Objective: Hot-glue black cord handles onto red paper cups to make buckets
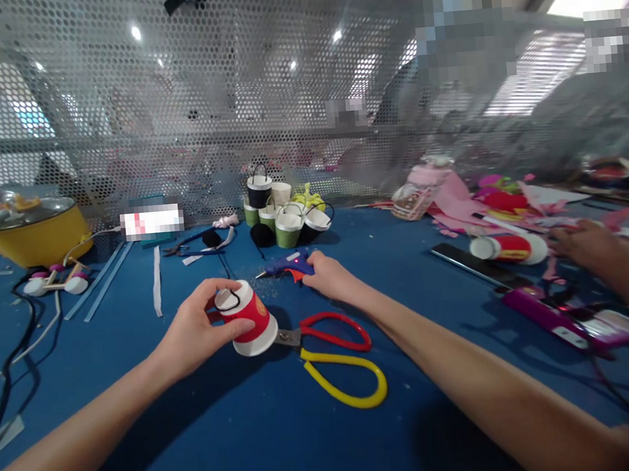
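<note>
My left hand (212, 317) is closed around a red and white paper cup (251, 319), held tilted with its base turned up and away. A black cord (235, 300) lies across the white base under my fingers. Farther forward, my right hand (325, 272) grips the rear of a blue hot glue gun (289, 263) with an orange trigger. Its nozzle points left, over small specks on the table. Scissors (331, 347) with one red and one yellow handle lie just right of the cup, their blades partly hidden behind it.
Green and black paper cups (288, 227) cluster at the back by the perforated metal screen (218, 112). Pliers (184, 244) and blue strips (105, 281) lie left, near a yellow pot (36, 232). At right, a co-worker's hand (593, 246) is beside another red cup (506, 248).
</note>
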The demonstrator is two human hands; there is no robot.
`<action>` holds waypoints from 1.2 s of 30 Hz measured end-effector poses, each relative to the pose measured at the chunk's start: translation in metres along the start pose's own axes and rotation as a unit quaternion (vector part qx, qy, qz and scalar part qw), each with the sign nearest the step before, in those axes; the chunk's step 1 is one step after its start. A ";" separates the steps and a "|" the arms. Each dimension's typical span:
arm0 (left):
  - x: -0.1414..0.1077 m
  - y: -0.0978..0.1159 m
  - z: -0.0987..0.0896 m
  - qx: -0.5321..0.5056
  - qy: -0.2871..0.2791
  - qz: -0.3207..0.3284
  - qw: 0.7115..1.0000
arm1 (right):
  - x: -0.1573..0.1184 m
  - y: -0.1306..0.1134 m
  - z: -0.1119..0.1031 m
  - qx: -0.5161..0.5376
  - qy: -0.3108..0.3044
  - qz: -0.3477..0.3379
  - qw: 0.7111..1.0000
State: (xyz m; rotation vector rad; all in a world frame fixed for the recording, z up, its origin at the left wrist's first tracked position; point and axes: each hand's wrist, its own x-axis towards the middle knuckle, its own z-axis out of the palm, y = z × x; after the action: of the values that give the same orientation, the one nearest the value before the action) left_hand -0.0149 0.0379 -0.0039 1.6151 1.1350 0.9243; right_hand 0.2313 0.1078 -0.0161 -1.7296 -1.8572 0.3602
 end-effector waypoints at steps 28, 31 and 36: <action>0.009 -0.007 -0.001 -0.084 0.018 -0.003 0.996 | -0.085 -0.066 -0.031 0.157 -0.102 -0.123 0.975; 0.009 -0.008 -0.001 -0.071 0.022 -0.002 0.997 | -0.087 -0.067 -0.031 0.150 -0.104 -0.121 0.976; 0.009 -0.007 -0.001 -0.075 0.026 -0.007 0.997 | -0.087 -0.074 -0.037 0.118 -0.096 -0.149 0.977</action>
State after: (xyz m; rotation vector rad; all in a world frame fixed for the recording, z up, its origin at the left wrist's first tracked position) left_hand -0.0149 0.0474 -0.0103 1.4686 1.0851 1.0235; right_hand 0.1919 0.0066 0.0357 -1.2748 -2.0787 0.6175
